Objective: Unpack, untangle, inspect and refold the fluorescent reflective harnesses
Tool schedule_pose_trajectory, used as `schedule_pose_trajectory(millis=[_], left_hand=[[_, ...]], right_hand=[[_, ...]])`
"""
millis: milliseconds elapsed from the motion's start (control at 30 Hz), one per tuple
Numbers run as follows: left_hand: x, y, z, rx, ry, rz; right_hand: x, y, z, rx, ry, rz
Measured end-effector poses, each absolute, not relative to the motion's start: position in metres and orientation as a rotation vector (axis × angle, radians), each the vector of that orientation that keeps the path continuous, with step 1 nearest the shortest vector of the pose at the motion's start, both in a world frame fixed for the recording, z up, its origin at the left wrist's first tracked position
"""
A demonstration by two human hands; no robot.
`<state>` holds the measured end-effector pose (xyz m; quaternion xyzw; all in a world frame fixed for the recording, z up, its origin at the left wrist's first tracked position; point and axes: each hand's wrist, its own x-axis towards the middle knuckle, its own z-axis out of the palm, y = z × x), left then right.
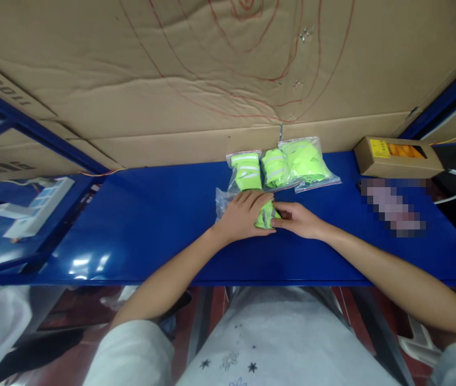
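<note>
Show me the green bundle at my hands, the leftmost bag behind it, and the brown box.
Green bundle (266, 216): head view, on its uncovered part.
Leftmost bag (247, 172): head view, on the clear plastic over its striped contents.
Brown box (398, 165): head view, on its cardboard side below the window.

Clear bags of neon-green cloth come to four. Three are in a row toward the far side of the blue table (151, 214) — a left bag (246, 171), a middle bag (275, 167) and a right bag (306, 160) — and the fourth bag (267, 215) is nearer the table's front edge. Hands number two, both over the table: one left hand (244, 215), one right hand (302, 220). There is one brown box (400, 167) at the table's far right corner and one pixelated patch (394, 206) on its right part. One white power strip (46, 203) lies left of the table. Below its front edge, two pale sleeves (131, 351) show.
</note>
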<state>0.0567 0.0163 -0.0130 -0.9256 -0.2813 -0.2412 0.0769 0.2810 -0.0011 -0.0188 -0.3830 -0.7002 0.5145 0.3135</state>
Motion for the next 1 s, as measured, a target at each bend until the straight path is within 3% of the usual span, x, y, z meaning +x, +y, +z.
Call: schedule_pose_trajectory(millis=[200, 500, 767, 900, 1000], left_hand=[[0.067, 0.013, -0.009, -2.696, -0.810, -0.557], [0.065, 0.015, -0.006, -2.746, -0.877, -0.634], [0.078, 0.000, -0.004, -2.588, -0.729, -0.524], [0.078, 0.001, 0.001, -2.614, -0.813, -0.514], [0.073, 0.004, 0.003, -2.653, -0.942, -0.640]], right_hand=[[0.267, -0.007, -0.024, -1.162, -1.791, 1.132], [0.276, 0.004, -0.017, -0.917, -1.748, 1.501], [0.268, -0.004, -0.036, -1.105, -1.679, 1.280], [0.266, -0.005, -0.029, -1.065, -1.621, 1.369], [0.272, -0.007, -0.017, -0.972, -1.454, 1.647]])
